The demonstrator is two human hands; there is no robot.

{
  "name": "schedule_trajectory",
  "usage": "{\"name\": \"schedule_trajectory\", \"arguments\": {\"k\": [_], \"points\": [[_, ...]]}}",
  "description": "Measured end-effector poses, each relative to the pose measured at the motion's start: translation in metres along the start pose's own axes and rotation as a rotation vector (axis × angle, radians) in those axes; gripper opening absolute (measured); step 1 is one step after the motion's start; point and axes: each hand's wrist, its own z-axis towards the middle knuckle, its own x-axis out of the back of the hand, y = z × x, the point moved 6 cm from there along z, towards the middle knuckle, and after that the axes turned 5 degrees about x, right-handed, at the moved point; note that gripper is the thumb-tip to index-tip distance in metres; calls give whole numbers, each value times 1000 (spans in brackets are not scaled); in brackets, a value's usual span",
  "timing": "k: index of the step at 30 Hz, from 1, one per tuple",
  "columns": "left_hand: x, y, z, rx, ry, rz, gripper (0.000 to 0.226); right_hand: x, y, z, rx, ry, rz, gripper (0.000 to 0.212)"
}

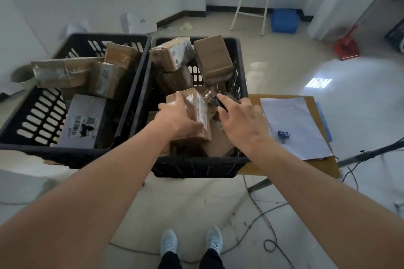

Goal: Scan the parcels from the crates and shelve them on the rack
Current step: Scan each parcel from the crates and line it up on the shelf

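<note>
left hand (175, 118) grips a taped parcel (192, 113) inside the right crate (196, 166); right hand (242, 120) pinches a dark scanner (219, 102).

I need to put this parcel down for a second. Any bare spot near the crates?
Bare wood shows on the brown wooden table between the right black plastic crate and the white paper stack, and along its front edge. The left black plastic crate has open floor at its near left. The right crate is crowded with cardboard parcels.
</note>
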Motion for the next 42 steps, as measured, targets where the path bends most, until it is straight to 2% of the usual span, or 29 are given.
{"name": "schedule_trajectory", "arguments": {"k": [7, 11, 16, 19, 24, 27, 33, 38, 42], "points": [[36, -7, 4, -105, -73, -438, 139, 18, -12, 10, 38, 7, 175, 50], [67, -9, -6, -231, -116, -622, 120, 45, -27, 10, 90, 19, 227, 49], [104, -17, -19, -259, 43, -563, 98, 69, -44, 6, 131, 20, 260, 49], [118, -23, -23, -294, 107, -593, 75, 79, -55, 3, 168, 9, 293, 49], [132, -29, -33, -307, 52, -644, 71, 95, -73, -4, 283, -25, 269, 47], [137, -34, -35, -305, -5, -753, 59, 101, -81, -7, 348, -57, 205, 47], [149, -42, -37, -338, -28, -886, 83, 108, -83, -12, 416, -146, 35, 45], [154, -44, -38, -314, -57, -845, 91, 122, -87, -20, 449, -174, -17, 45], [158, -48, -37, -304, -14, -795, 100, 127, -88, -21, 471, -207, -62, 45]]}}
